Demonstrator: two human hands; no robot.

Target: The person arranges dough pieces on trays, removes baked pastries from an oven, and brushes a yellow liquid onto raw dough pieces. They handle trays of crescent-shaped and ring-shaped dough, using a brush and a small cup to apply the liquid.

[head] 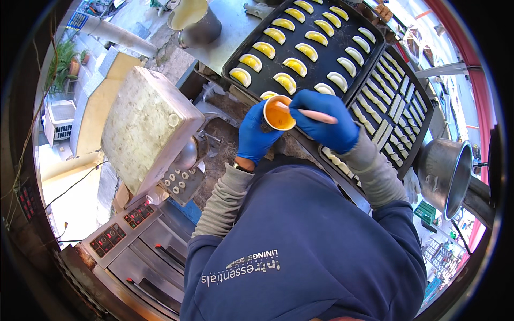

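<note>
Wearing a blue glove, my left hand (256, 134) grips a small cup (280, 120) of orange-yellow liquid that looks like egg wash. My right hand (327, 118), gloved as well, holds a brush by its pinkish handle (319, 116); the brush's far end dips into the cup, its bristles hidden. Just beyond both hands lies a black baking tray (273, 66) with rows of half-moon pastries. Many carry a shiny yellow coat, such as one pastry (294, 66) near the middle. Along the right side, a row of pastries (337, 82) is plain white.
A second black tray (426, 120) with strips of twisted dough adjoins on the right. Near it is a steel bowl (437, 172). A metal pot (196, 24) stands at the back left, a worn pale machine (148, 128) to my left, and a deck oven (140, 257) at lower left.
</note>
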